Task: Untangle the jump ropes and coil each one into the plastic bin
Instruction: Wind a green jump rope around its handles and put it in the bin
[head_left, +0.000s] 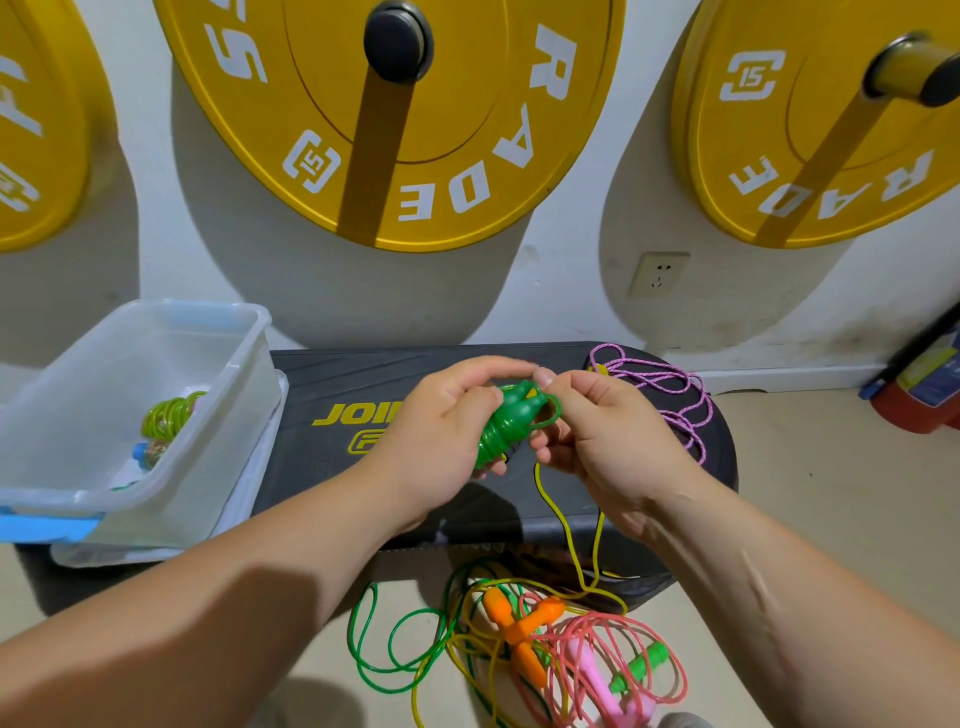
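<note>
Both hands (524, 415) around green handles (506, 423)

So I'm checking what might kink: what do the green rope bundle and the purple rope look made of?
The green rope bundle, held in both hands, looks like glossy, translucent plastic cord: it shows bright highlights. The purple rope looks like matte braided fabric cord with a speckled weave.
</note>
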